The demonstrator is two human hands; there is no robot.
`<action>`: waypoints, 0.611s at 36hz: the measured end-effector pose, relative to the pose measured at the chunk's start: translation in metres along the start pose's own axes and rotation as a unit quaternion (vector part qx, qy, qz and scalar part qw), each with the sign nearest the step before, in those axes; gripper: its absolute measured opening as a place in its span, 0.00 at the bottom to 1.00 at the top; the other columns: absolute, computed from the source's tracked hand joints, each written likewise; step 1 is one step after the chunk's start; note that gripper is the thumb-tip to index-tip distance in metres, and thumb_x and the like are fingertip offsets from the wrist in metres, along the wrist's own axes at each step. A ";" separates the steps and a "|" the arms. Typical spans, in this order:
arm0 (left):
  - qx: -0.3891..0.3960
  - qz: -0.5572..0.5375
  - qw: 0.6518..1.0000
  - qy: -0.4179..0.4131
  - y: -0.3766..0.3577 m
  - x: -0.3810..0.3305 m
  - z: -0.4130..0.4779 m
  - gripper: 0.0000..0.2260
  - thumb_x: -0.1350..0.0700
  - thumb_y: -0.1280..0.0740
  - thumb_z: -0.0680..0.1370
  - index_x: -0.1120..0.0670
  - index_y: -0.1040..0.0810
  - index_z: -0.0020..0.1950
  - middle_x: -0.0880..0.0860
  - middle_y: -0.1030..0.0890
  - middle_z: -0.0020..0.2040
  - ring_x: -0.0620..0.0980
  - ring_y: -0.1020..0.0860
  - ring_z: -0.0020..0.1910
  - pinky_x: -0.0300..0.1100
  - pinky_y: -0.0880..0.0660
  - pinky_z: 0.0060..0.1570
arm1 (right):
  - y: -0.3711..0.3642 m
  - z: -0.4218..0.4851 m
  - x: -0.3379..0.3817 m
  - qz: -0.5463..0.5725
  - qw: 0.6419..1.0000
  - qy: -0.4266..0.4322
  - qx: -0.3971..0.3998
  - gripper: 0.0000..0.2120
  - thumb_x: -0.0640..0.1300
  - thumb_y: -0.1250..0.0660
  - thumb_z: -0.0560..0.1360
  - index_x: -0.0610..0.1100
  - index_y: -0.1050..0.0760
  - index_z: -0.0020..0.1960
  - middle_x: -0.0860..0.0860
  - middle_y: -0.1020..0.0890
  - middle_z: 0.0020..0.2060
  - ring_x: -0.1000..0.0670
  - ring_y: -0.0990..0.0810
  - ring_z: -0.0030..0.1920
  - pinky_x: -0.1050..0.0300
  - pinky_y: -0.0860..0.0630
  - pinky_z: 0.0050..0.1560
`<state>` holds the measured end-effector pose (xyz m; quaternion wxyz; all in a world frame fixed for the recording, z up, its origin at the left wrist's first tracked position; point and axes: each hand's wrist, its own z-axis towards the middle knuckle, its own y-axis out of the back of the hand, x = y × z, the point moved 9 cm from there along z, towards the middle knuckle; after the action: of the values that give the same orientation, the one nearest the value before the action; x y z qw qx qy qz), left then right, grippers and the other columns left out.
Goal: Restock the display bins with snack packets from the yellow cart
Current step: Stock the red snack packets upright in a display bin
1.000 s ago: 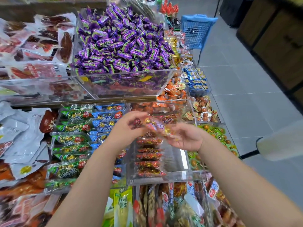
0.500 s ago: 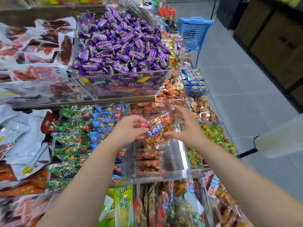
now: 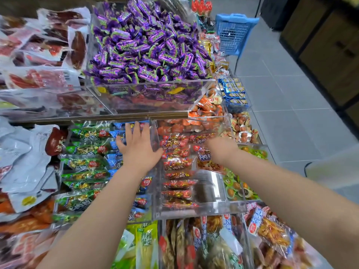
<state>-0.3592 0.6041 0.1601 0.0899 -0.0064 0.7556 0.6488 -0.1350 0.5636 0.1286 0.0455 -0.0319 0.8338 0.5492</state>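
A clear acrylic bin (image 3: 196, 211) in the middle tier holds a row of red snack packets (image 3: 177, 165) along its left side. My right hand (image 3: 221, 150) is down inside the bin's far right part, shut on a red snack packet (image 3: 206, 160) with a blue label; its fingers are hidden under the hand. My left hand (image 3: 138, 147) lies flat and open with fingers spread, against the bin's left wall, over blue packets (image 3: 113, 160) and next to green packets (image 3: 85, 164). The yellow cart is out of view.
A bin of purple candies (image 3: 145, 49) overhangs the tier above. Orange packets (image 3: 207, 109) and egg snacks (image 3: 242, 129) fill bins to the right. A blue basket (image 3: 233, 33) stands on the tiled aisle floor (image 3: 291, 123). White meat pouches (image 3: 23, 164) lie left.
My left hand let go of the red packet and moved left, spreading flat on the bin wall. My right hand carried the packet forward and down into the bin.
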 end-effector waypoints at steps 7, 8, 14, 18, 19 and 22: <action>-0.016 0.037 0.999 -0.004 -0.017 0.005 0.005 0.44 0.38 0.36 0.74 0.50 0.60 0.78 0.55 0.56 0.79 0.58 0.58 0.77 0.64 0.60 0.71 | -0.022 0.027 -0.002 0.023 0.999 -0.039 -0.014 0.22 0.29 0.40 0.71 0.43 0.32 0.63 0.43 0.21 0.53 0.42 0.22 0.52 0.51 0.27 0.42; -0.020 0.034 0.999 -0.005 -0.017 0.005 0.006 0.43 0.39 0.36 0.74 0.50 0.59 0.78 0.55 0.55 0.79 0.58 0.58 0.77 0.64 0.60 0.71 | -0.023 0.031 -0.002 0.028 0.999 -0.033 -0.021 0.22 0.29 0.40 0.71 0.42 0.33 0.63 0.43 0.23 0.55 0.41 0.25 0.56 0.49 0.26 0.47; -0.042 0.001 0.999 -0.012 -0.018 0.007 0.005 0.39 0.43 0.36 0.75 0.50 0.55 0.78 0.55 0.50 0.78 0.57 0.56 0.77 0.63 0.63 0.71 | -0.023 0.045 0.002 -0.038 0.994 0.005 -0.101 0.23 0.35 0.34 0.69 0.46 0.32 0.63 0.44 0.33 0.60 0.41 0.37 0.63 0.45 0.36 0.64; -0.047 -0.015 0.999 -0.020 -0.019 0.007 0.005 0.39 0.43 0.36 0.74 0.49 0.54 0.78 0.54 0.50 0.78 0.56 0.56 0.77 0.61 0.64 0.71 | -0.024 0.051 0.002 -0.043 0.991 0.004 -0.127 0.23 0.38 0.33 0.70 0.50 0.33 0.62 0.45 0.33 0.58 0.42 0.36 0.61 0.46 0.35 0.62; -0.048 -0.018 0.998 -0.022 -0.019 0.007 0.005 0.39 0.43 0.36 0.74 0.49 0.54 0.78 0.53 0.49 0.78 0.56 0.56 0.77 0.61 0.65 0.71 | -0.026 0.052 0.000 -0.023 0.992 -0.005 -0.121 0.22 0.37 0.34 0.70 0.49 0.34 0.61 0.45 0.33 0.58 0.42 0.36 0.61 0.45 0.34 0.62; -0.055 -0.032 0.998 -0.021 -0.019 0.008 0.006 0.38 0.44 0.35 0.73 0.48 0.51 0.78 0.53 0.48 0.77 0.56 0.54 0.77 0.60 0.64 0.71 | -0.033 0.054 -0.004 0.010 0.993 -0.030 -0.111 0.21 0.42 0.32 0.70 0.47 0.35 0.60 0.45 0.33 0.57 0.42 0.35 0.61 0.44 0.32 0.61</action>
<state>-0.3637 0.6080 0.1396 0.1261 -0.0218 0.7160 0.6863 -0.1252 0.6000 0.0782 0.0613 -0.0114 0.7663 0.6394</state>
